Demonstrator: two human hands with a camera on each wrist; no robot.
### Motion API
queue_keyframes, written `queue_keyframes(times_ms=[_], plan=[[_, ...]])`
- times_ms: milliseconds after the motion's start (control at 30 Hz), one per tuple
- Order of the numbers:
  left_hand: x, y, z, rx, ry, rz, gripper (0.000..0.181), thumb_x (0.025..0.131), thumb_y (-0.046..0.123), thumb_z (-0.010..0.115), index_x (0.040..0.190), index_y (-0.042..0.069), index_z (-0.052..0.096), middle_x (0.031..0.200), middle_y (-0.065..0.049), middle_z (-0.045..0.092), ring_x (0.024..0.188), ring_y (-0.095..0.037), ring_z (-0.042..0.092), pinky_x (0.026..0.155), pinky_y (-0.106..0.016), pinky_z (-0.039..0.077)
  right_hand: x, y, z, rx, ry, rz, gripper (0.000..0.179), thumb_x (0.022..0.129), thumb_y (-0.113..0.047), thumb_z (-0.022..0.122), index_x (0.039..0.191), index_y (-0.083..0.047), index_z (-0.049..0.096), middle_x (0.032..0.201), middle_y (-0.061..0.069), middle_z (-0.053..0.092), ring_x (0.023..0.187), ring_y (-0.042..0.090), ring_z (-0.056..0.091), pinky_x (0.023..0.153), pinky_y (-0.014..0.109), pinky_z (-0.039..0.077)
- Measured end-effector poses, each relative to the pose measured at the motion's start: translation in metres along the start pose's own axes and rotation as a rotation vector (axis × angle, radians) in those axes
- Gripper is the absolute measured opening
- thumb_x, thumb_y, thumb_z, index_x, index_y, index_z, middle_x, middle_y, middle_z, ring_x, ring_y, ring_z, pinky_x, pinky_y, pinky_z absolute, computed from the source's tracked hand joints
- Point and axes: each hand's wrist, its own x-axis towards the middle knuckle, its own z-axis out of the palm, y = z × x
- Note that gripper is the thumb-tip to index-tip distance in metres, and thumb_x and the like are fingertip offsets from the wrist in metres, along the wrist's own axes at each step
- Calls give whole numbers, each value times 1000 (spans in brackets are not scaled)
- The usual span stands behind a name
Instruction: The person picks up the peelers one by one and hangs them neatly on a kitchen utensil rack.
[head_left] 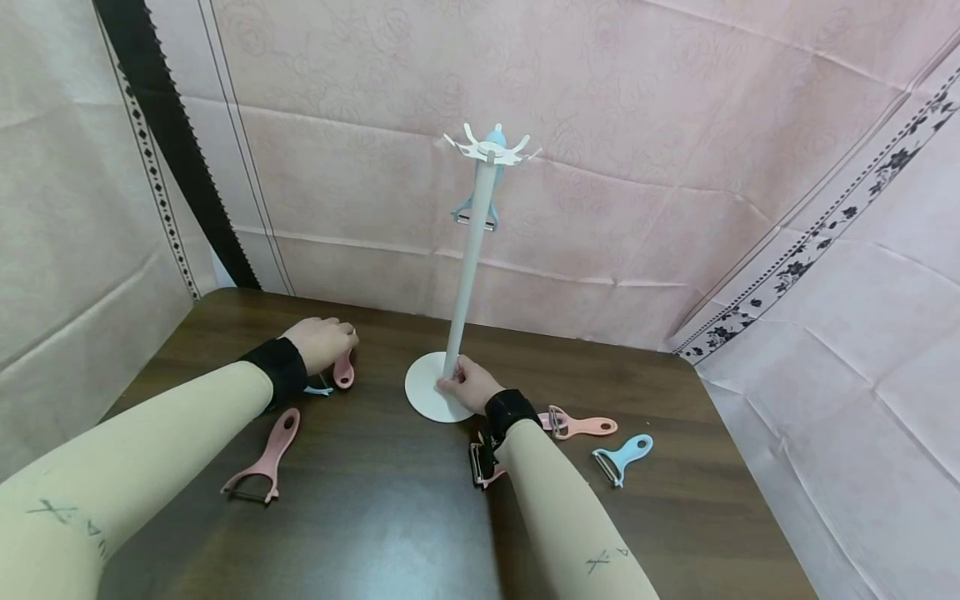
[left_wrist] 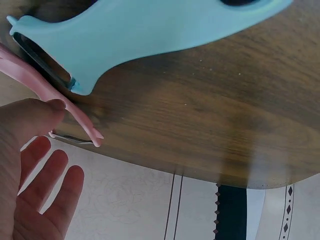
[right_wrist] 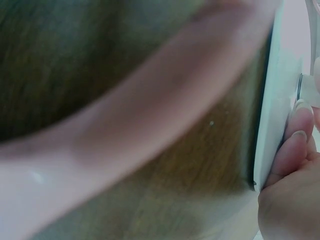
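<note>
At the table's left, my left hand [head_left: 321, 342] pinches a pink peeler [left_wrist: 76, 114]; its thumb lies on the peeler near the blade end, and the other fingers spread apart. A light blue peeler [left_wrist: 135, 37] lies close beside it, mostly covered by the wrist in the head view. My right hand [head_left: 471, 385] holds the pole [head_left: 467, 275] of a white stand low down, just over its round base [head_left: 422, 387]. From the hooks [head_left: 491, 152] at the top hangs a blue peeler [head_left: 491, 218], partly behind the pole.
A pink peeler [head_left: 276, 446] lies at front left. Right of the stand are another pink peeler [head_left: 592, 426], a blue peeler [head_left: 628, 453] and one partly under the right wrist [head_left: 491, 477]. Patterned cloth [head_left: 360, 192] rises behind the table's back edge.
</note>
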Motion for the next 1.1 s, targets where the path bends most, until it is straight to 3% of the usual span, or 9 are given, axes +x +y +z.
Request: queue_keyframes(times_ms=[367,567,833,967,1100], plan=[[-1,0,9,-34,17,-8,37,75,-13,74,107,4,69,113,-18,64,102,-34,61,84,-47,50,-4,0,1,-5,5,-27,24,93,-29,66,103,-11,53,84,3,51,82,20,52,72,32,42],[0,1,12,4,7,24,32,78,-14,69,105,3,70,117,-21,64,103,-35,62,83,-47,51,-4,-2,1,0,9,-27,25,94,-29,66,105,-11,53,85,4,51,84,21,52,74,33,43],[1,0,14,-9,27,12,19,76,-10,70,78,9,68,77,-8,66,70,-23,62,67,-42,52,-3,-3,1,0,0,-10,27,93,-29,66,109,-12,53,87,4,51,88,22,53,76,34,43],[4,2,17,-17,17,-2,17,77,-7,72,74,9,67,74,-8,65,69,-23,62,69,-43,52,-4,-3,0,-1,7,-8,26,93,-29,66,109,-12,53,86,4,51,87,22,53,76,35,43],[10,7,19,32,-23,14,16,78,-5,72,73,9,68,78,-10,67,75,-27,64,73,-44,51,-4,-2,-1,5,10,-3,25,93,-28,66,107,-12,53,86,4,50,88,22,52,76,35,42]])
